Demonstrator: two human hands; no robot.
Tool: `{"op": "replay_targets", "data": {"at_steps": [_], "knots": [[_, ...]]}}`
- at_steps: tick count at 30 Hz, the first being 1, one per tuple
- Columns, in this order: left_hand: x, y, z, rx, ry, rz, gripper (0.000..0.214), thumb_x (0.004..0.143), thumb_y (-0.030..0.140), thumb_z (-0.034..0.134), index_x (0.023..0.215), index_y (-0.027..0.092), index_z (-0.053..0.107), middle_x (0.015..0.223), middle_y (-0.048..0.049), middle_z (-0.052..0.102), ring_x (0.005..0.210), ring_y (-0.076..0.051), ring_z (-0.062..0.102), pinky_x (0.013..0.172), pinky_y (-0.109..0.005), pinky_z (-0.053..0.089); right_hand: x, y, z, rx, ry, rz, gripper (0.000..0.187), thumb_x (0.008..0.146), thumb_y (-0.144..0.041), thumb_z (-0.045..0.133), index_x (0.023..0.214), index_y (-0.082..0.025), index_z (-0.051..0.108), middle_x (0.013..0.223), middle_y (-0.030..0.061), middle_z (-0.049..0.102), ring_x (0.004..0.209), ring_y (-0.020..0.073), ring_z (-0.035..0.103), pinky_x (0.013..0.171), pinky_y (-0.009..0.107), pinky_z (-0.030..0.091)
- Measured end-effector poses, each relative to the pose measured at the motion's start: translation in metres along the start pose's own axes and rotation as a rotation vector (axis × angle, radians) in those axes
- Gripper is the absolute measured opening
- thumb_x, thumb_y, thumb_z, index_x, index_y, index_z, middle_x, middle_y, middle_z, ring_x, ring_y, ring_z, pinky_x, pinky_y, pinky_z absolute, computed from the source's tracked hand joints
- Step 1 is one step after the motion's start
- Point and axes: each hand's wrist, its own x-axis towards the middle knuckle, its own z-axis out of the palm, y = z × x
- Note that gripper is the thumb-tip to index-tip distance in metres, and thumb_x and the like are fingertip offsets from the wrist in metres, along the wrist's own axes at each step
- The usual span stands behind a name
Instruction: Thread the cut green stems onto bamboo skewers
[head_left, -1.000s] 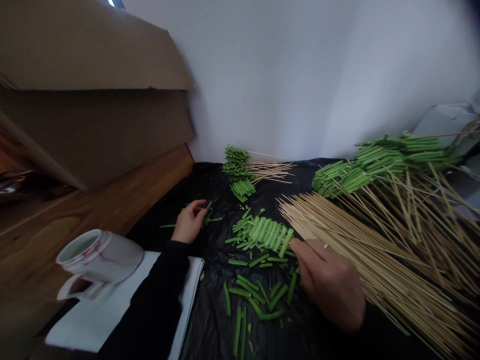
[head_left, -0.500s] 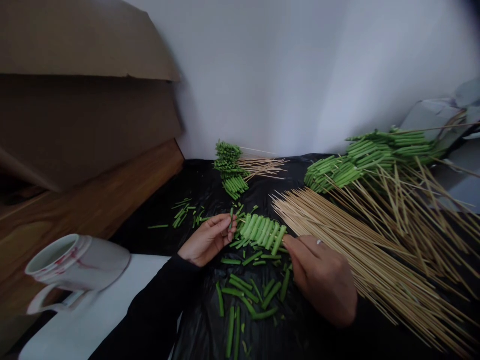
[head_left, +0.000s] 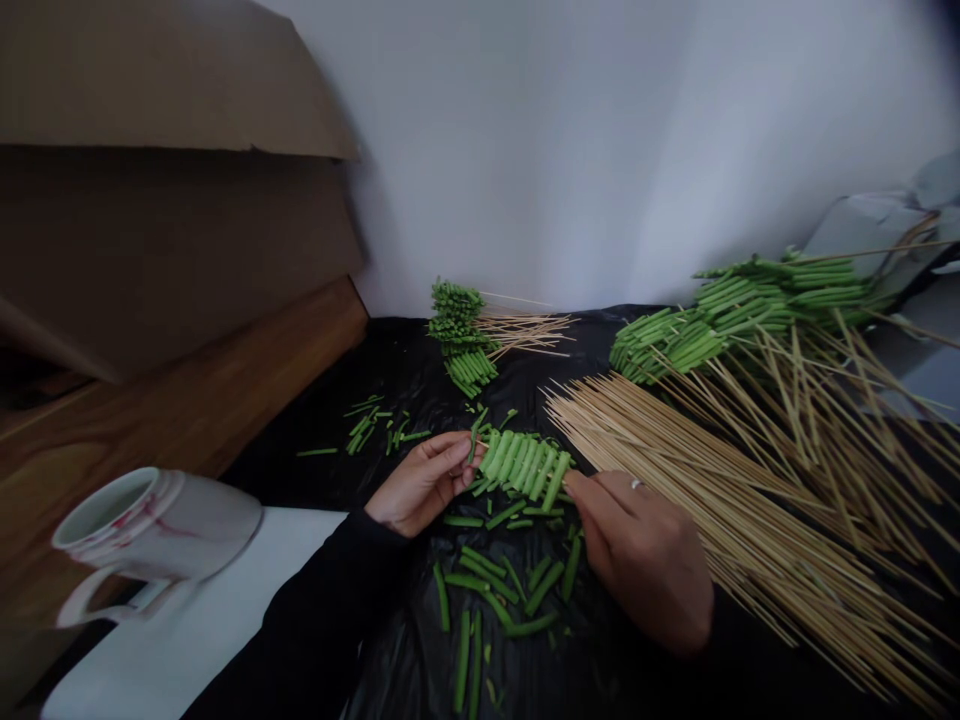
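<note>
A row of short green bean pieces threaded side by side on a skewer [head_left: 526,465] hangs just above the black plastic sheet [head_left: 420,380]. My right hand [head_left: 641,555] pinches the skewer's right end, fingers closed. My left hand [head_left: 424,482] is at the row's left end, fingertips pinched on the outermost piece. Loose cut green bean pieces [head_left: 499,590] lie below the two hands. Black sleeves cover both forearms.
A large pile of bare bamboo skewers [head_left: 750,480] spreads to the right. Long green beans [head_left: 735,310] lie behind it. Finished bean skewers [head_left: 469,340] rest by the wall. A white mug [head_left: 150,535] lies tipped on white paper at left. Cardboard [head_left: 165,170] stands at left.
My left hand left the scraps at the left, came across to the threaded row and closed on its left end. My right hand kept its grip; the camera shifted slightly.
</note>
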Motion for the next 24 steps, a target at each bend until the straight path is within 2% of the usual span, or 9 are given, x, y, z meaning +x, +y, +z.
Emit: {"op": "replay_targets", "data": {"at_steps": [11, 24], "knots": [[-0.0008, 0.0009, 0.0000, 0.008, -0.002, 0.007, 0.016, 0.070, 0.015, 0.080, 0.083, 0.011, 0.073, 0.079, -0.0052, 0.071, 0.065, -0.008, 0.062, 0.062, -0.018, 0.051, -0.0004, 0.0010, 0.0003, -0.010, -0.008, -0.015, 0.030, 0.087, -0.005, 0.042, 0.098, -0.014, 0.068, 0.068, 0.0036, 0.059, 0.063, 0.0148, 0.055, 0.055, 0.028, 0.038], [-0.0025, 0.0021, 0.0033, 0.058, -0.003, 0.031, 0.019, 0.066, 0.020, 0.083, 0.081, 0.012, 0.074, 0.077, -0.0043, 0.070, 0.065, -0.008, 0.060, 0.062, -0.018, 0.049, -0.0006, 0.0013, -0.0003, -0.018, -0.013, -0.026, 0.029, 0.087, -0.006, 0.042, 0.097, -0.014, 0.068, 0.067, 0.0024, 0.058, 0.061, 0.0135, 0.054, 0.055, 0.028, 0.034]]}}
